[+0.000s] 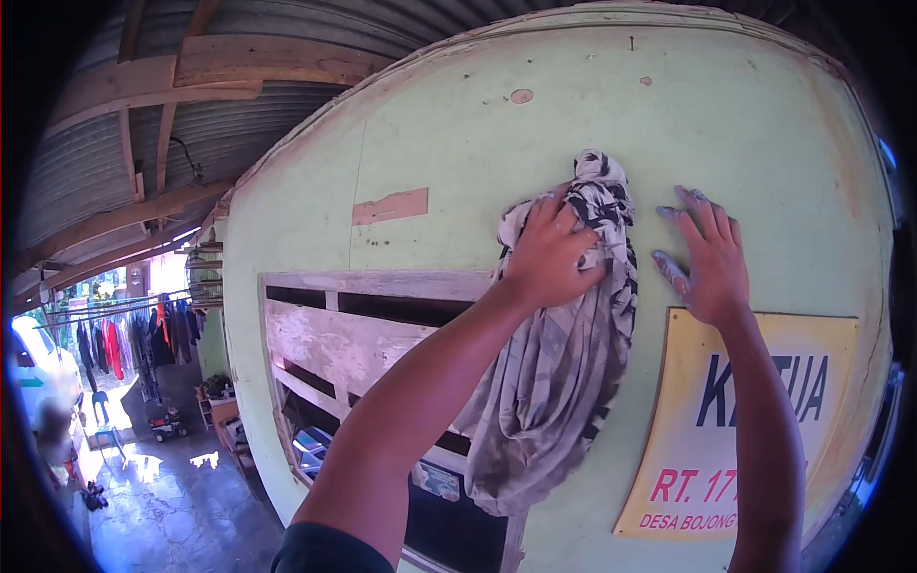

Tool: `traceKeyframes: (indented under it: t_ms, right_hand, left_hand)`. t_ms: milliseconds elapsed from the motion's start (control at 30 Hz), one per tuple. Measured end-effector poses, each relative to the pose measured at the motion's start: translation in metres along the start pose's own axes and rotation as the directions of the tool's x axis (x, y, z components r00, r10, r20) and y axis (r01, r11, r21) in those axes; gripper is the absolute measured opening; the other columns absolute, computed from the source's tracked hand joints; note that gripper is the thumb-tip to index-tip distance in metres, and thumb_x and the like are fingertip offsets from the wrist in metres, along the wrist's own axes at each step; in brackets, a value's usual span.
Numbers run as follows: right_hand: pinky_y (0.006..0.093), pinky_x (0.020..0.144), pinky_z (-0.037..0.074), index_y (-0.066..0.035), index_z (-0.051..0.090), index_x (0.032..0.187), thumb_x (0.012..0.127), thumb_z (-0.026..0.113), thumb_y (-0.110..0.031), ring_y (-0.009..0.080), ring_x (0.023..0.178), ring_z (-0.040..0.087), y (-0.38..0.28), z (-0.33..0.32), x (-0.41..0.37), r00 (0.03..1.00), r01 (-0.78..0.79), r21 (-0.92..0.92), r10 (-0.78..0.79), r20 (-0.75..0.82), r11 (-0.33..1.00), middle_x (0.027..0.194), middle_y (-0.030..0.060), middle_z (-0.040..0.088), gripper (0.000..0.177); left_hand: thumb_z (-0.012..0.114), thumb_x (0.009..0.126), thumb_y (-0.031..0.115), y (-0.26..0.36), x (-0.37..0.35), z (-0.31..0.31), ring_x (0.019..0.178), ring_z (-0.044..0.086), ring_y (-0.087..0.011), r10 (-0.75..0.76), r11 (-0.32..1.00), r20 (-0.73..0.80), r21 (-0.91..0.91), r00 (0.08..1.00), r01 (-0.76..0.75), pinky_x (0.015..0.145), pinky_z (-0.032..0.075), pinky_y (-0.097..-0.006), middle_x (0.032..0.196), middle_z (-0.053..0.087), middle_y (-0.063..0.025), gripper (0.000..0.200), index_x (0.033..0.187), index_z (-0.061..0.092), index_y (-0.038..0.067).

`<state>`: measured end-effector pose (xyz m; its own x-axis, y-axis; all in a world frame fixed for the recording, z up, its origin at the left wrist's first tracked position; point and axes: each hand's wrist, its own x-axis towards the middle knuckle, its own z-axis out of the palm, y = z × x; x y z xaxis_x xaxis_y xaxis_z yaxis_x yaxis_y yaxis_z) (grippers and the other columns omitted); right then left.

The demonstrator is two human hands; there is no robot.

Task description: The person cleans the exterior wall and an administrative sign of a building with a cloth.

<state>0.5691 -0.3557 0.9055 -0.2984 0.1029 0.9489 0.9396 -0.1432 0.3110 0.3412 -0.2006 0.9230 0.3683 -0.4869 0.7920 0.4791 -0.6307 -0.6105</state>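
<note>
My left hand (pixel 554 250) is closed on a bunched grey, black and white patterned cloth (pixel 540 420), pressing it against the pale green wall (pixel 458 143). The cloth's knotted top sticks up above my fingers, and its loose folds hang down over the right part of a slatted window opening. To the right, my right hand (pixel 705 253) is open with fingers spread, at the wall and apart from the cloth. Greyish smears show on its fingertips and thumb. Just below it is a yellow sign (pixel 659 401) with printed letters, partly covered by my right forearm.
A wooden-slatted window frame (pixel 353 329) lies left of the cloth. A nail (pixel 631 43) sticks out high on the wall. Corrugated roofing with wooden beams (pixel 277 59) is overhead. Clothes (pixel 143 339) hang at the far left, above a paved floor (pixel 181 506) with a blue chair (pixel 107 430).
</note>
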Motion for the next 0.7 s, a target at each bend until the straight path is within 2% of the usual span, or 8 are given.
traceKeyframes:
  t_ms: [67,133,267,467,533,567,600,700]
  right_hand:
    - [0.0456,0.118,0.034,-0.017,0.057,0.141,0.091,0.077,-0.025,0.0316,0.143,0.042,0.0,0.001,0.0,1.0,-0.006,0.007,0.006,-0.02,1.0,0.158,0.0084,0.044,0.054]
    - [0.0457,0.118,0.034,-0.016,0.057,0.141,0.091,0.076,-0.025,0.0315,0.143,0.042,0.0,0.001,-0.001,0.999,0.008,0.014,-0.008,-0.034,1.0,0.158,0.0086,0.045,0.054]
    - [0.0457,0.117,0.035,-0.014,0.058,0.14,0.092,0.076,-0.023,0.0317,0.143,0.042,0.003,0.006,-0.001,0.998,0.025,0.005,-0.024,-0.063,1.0,0.157,0.009,0.045,0.052]
    - [0.0473,0.118,0.034,-0.013,0.057,0.141,0.093,0.074,-0.023,0.0329,0.144,0.042,0.004,0.011,-0.002,0.995,0.057,-0.032,-0.06,-0.086,0.998,0.157,0.0109,0.045,0.052]
    - [0.0476,0.118,0.034,-0.012,0.056,0.141,0.093,0.074,-0.023,0.033,0.144,0.042,0.004,0.013,-0.002,0.993,0.065,-0.034,-0.068,-0.092,0.997,0.157,0.0112,0.045,0.052]
    - [0.0478,0.118,0.033,-0.012,0.056,0.141,0.094,0.074,-0.023,0.0331,0.144,0.042,0.005,0.014,-0.002,0.993,0.061,-0.047,-0.066,-0.1,0.997,0.157,0.0116,0.045,0.052]
    - [0.0478,0.118,0.033,-0.012,0.056,0.141,0.094,0.074,-0.023,0.0331,0.144,0.042,0.005,0.015,-0.003,0.993,0.063,-0.036,-0.066,-0.102,0.997,0.157,0.0116,0.045,0.052]
    - [0.0479,0.119,0.033,-0.011,0.055,0.142,0.094,0.073,-0.023,0.033,0.144,0.041,0.008,0.017,-0.005,0.991,0.064,-0.033,-0.067,-0.119,0.997,0.157,0.0118,0.045,0.052]
  left_hand:
    - [0.081,0.079,0.028,-0.02,-0.007,-0.004,0.129,0.048,-0.0471,-0.014,1.0,-0.043,0.008,0.999,0.015,0.11,0.04,-0.0558,0.128,0.054,-0.0254,0.041,0.112,0.072,0.005]
    - [0.082,0.079,0.027,-0.037,-0.015,-0.01,0.123,0.05,-0.0455,-0.32,0.947,-0.039,0.018,0.947,0.32,0.106,0.042,-0.0551,0.126,0.054,-0.0246,0.04,0.109,0.07,0.004]
    - [0.076,0.08,0.008,-0.065,-0.033,-0.019,0.117,0.052,-0.0508,-0.539,0.837,-0.176,-0.004,0.824,0.547,0.1,0.045,-0.056,0.128,0.051,-0.0265,0.043,0.12,0.061,0.001]
    - [0.068,0.086,0.006,-0.095,-0.086,-0.028,0.124,0.05,-0.0536,-0.56,0.802,-0.252,0.075,0.79,0.592,0.103,0.045,-0.0539,0.138,0.047,-0.0292,0.041,0.124,0.055,-0.002]
    - [0.059,0.099,0.016,-0.107,-0.09,-0.03,0.122,0.058,-0.0398,-0.863,0.399,-0.21,-0.841,0.459,0.365,0.104,0.047,-0.0451,0.136,0.052,-0.0217,0.034,0.129,0.055,0.001]
    - [0.048,0.108,0.027,-0.111,-0.097,-0.035,0.118,0.061,-0.026,-0.954,0.171,-0.075,-0.932,0.29,0.32,0.105,0.047,-0.0376,0.13,0.058,-0.0133,0.034,0.135,0.054,0.006]
    - [0.049,0.11,0.031,-0.144,-0.127,-0.023,0.116,0.061,-0.0211,-0.93,0.257,-0.156,-0.924,0.334,0.284,0.103,0.049,-0.0362,0.127,0.06,-0.0097,0.037,0.14,0.051,0.01]
    - [0.05,0.11,0.031,-0.134,-0.126,-0.021,0.114,0.062,-0.021,-0.96,0.119,-0.074,-0.981,0.269,0.154,0.1,0.051,-0.0358,0.131,0.06,-0.0107,0.04,0.144,0.048,0.009]
